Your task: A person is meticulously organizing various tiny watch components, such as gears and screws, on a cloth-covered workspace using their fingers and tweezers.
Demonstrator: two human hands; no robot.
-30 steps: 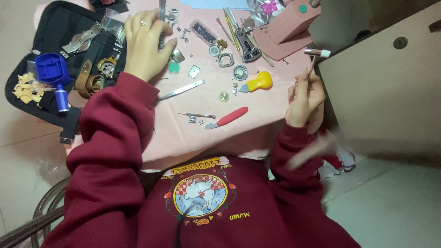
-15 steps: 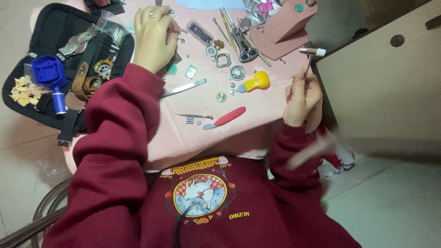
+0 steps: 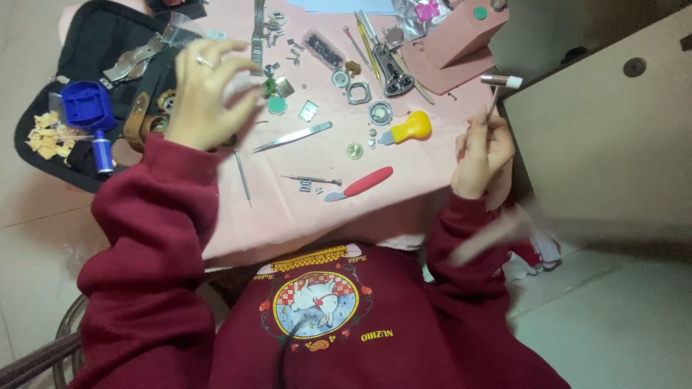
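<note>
My left hand [image 3: 205, 94] hovers above the pink mat [image 3: 303, 209] at the left, fingers spread and blurred, with nothing seen in it. It is over the edge of a black tool pouch [image 3: 101, 43], close to small green and metal watch parts [image 3: 277, 90]. My right hand [image 3: 481, 155] is at the mat's right edge, shut on the thin handle of a small hammer [image 3: 499, 81] whose head points up. Steel tweezers [image 3: 292, 137], a red-handled tool [image 3: 360, 184] and a yellow-handled tool [image 3: 407, 130] lie between the hands.
A blue plastic holder [image 3: 85, 104] and several yellowish scraps [image 3: 47, 137] lie by the pouch. Pliers [image 3: 393, 68], a pink block [image 3: 461, 36], a metal watch strap [image 3: 258, 25] and round watch parts [image 3: 380, 112] are at the far side. A beige cabinet [image 3: 613, 137] stands right.
My left hand has lifted off the far parts and drawn back toward me, its fingers spreading. My right hand keeps the hammer and has hardly moved.
</note>
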